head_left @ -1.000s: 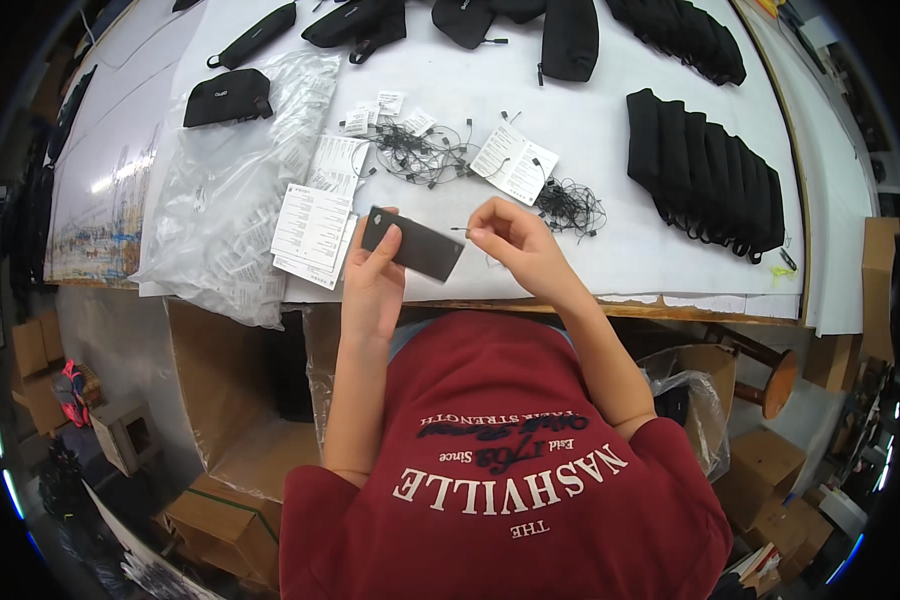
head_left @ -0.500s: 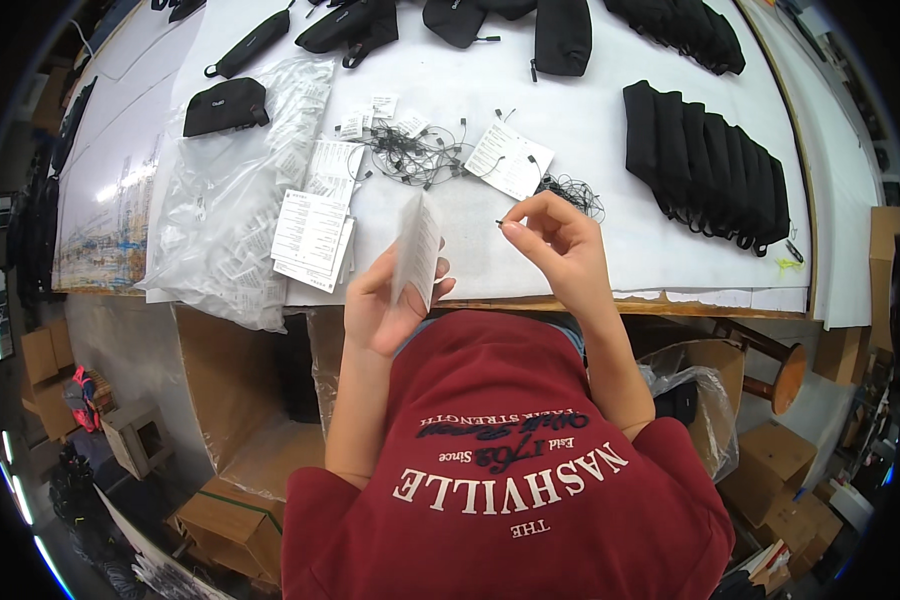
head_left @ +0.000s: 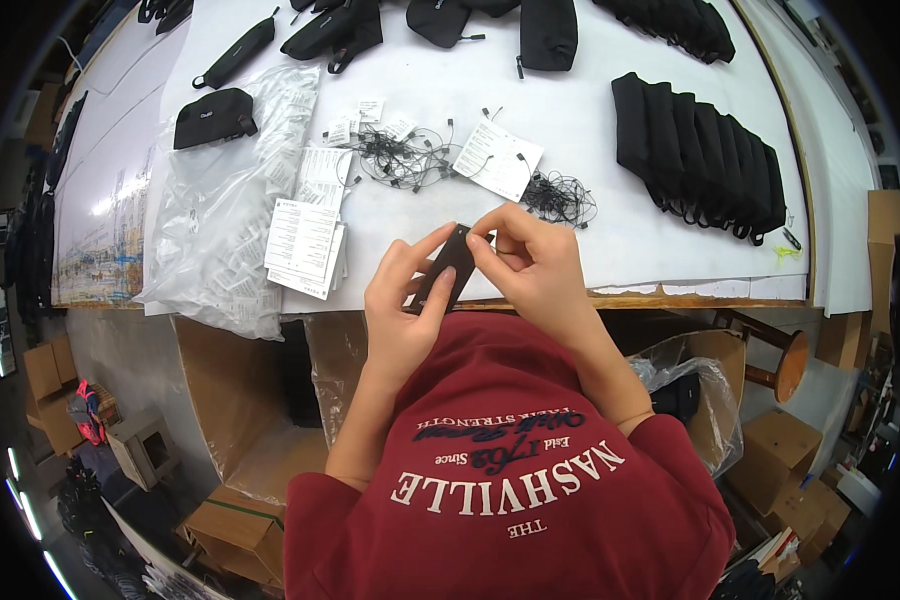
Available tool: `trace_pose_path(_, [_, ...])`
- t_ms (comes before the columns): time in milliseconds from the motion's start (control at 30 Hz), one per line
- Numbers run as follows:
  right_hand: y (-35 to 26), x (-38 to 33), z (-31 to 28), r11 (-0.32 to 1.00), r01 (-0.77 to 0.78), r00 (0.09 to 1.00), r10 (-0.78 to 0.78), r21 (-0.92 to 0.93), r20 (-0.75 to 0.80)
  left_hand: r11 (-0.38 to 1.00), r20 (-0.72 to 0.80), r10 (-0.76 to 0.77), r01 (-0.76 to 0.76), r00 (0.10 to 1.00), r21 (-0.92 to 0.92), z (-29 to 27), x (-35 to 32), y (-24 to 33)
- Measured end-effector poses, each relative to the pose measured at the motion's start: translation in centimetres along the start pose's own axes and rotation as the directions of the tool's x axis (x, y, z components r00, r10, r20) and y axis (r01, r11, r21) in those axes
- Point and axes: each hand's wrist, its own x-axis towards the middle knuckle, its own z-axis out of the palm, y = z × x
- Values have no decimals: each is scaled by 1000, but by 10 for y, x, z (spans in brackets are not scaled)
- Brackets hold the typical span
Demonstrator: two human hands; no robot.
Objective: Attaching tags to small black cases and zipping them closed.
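hands and card, clock directions taken from the black card (head_left: 446,272), with twelve at the table's far side. the card was held tilted above the near edge of the white-covered table (head_left: 670,268), in front of the person's red shirt (head_left: 510,440). the left hand (head_left: 407,288), at eight o'clock, gripped it: the thumb lay across the dark face, the forefinger reached to the upper end and the other fingers were curled at the side. the right hand (head_left: 535,265), at three o'clock, had thumb and forefinger pinched on a thin dark piece (head_left: 490,238) at the card's upper end; most of this piece was hidden, and whether it passed through the card could not be told.

surroundings: a stack of white printed cards (head_left: 303,243) lay at nine o'clock, just beside a clear plastic bag (head_left: 210,225). a black pouch (head_left: 215,118) rested on that bag at ten. a tangle of black strings (head_left: 402,160) was noted at eleven, a single white card (head_left: 498,162) at one, and a smaller string heap (head_left: 562,202) at two. well beyond that heap, also at two, stood a row of black pouches (head_left: 698,155), overlapping one another.
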Motion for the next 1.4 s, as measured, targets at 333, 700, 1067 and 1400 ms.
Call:
trace_pose_path(333, [24, 2, -3, 740, -433, 894, 280, 515, 349, 976, 116, 81, -102, 990, 192, -7, -1, 0])
trace_pose_path(700, [47, -3, -5, 632, -535, 812, 200, 561, 549, 952, 286, -109, 183, 952, -246, 0, 13, -25])
trace_pose_path(1067, [51, -5, -15, 675, -457, 882, 260, 579, 394, 716, -439, 311, 97, 843, 692, -94, 287, -177])
trace_pose_path(1400, [57, -20, -20, 708, -425, 905, 334, 565, 263, 797, -227, 374, -187, 899, 575, -43, 260, -129])
